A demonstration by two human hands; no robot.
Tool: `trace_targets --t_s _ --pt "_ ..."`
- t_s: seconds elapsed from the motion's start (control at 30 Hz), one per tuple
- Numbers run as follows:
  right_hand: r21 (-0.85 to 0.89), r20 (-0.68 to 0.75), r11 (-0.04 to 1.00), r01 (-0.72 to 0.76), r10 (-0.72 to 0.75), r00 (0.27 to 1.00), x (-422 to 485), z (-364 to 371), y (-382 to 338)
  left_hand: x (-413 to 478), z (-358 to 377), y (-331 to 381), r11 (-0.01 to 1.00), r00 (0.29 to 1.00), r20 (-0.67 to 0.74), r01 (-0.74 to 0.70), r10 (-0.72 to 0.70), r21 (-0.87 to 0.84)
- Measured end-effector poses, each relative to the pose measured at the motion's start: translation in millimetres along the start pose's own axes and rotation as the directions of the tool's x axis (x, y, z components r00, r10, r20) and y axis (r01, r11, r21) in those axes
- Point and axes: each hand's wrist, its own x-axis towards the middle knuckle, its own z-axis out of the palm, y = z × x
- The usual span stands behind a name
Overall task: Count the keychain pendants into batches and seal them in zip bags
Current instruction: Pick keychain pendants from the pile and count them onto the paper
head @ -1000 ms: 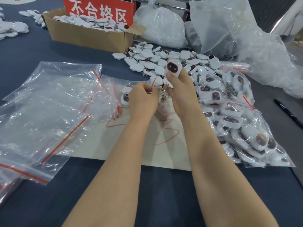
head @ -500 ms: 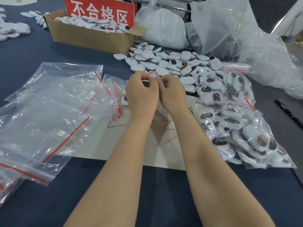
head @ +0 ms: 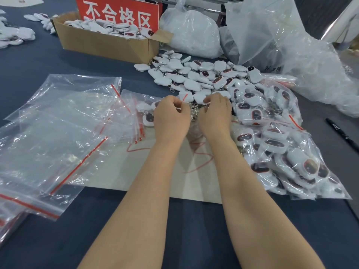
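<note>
A small zip bag [head: 145, 111] holding white keychain pendants lies on a beige paper sheet [head: 174, 181]. My left hand [head: 171, 119] pinches the bag's red zip edge. My right hand [head: 215, 115] has its fingers curled on the same top edge, a little to the right. Metal clasps [head: 194, 111] show between the two hands. Just behind them spreads a loose pile of white pendants [head: 202, 76], some showing dark red faces. My hands hide most of the bag's opening.
Several filled zip bags [head: 287, 144] are heaped at the right, and empty zip bags [head: 58, 129] lie at the left. A cardboard box [head: 104, 43] of pendants with a red sign [head: 116, 14] stands behind. Large plastic sacks [head: 272, 35] fill the back right. A black marker [head: 342, 134] lies at the far right.
My right hand lowered a pendant it had held up and came to the bag. Both hands met at the bag's top edge, then slid apart along it.
</note>
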Motion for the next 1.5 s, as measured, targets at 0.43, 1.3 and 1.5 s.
trace_targets --t_s 0.43,1.3,1.5 --pt "0.227 -0.095 0.972 -0.062 0.085 0.992 0.4 6.6 1.5 0.3 -0.4 -0.2 1.000 1.000 0.002 0.019 -0.019 0.001" --pt "0.880 0.435 -0.302 -0.367 0.202 0.877 1.0 -9.6 -9.1 -5.9 1.8 1.5 0.980 0.988 0.150 -0.060 0.031 0.188" --pt "0.920 0.379 -0.189 -0.344 0.206 0.902 -0.3 -10.3 -10.5 -7.1 2.6 2.4 0.965 0.983 0.180 -0.085 0.041 0.247"
